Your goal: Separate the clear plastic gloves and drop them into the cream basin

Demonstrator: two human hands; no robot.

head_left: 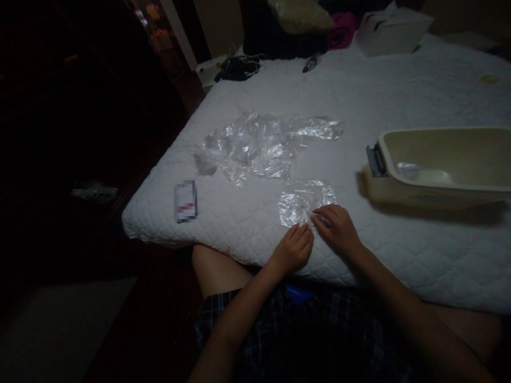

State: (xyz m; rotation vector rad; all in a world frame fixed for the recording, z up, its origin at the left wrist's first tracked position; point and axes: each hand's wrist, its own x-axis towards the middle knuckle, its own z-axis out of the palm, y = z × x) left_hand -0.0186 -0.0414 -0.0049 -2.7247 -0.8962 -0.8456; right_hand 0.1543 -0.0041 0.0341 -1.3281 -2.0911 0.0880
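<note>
A small clear plastic bag (301,201) lies flat on the white quilted mattress (399,106) near its front edge. My left hand (293,249) rests at the bag's near edge with fingers curled together, pinching the plastic. My right hand (337,229) lies on the bag's right near corner, fingers bent and pressed onto it. Farther back, a heap of several crumpled clear plastic bags (263,143) is spread out.
A beige plastic tub (439,165) with a grey handle stands at the right, something clear inside it. A small card or packet (186,201) lies at the left. A white box (391,29), clothes and cables sit at the far end. Dark floor lies left.
</note>
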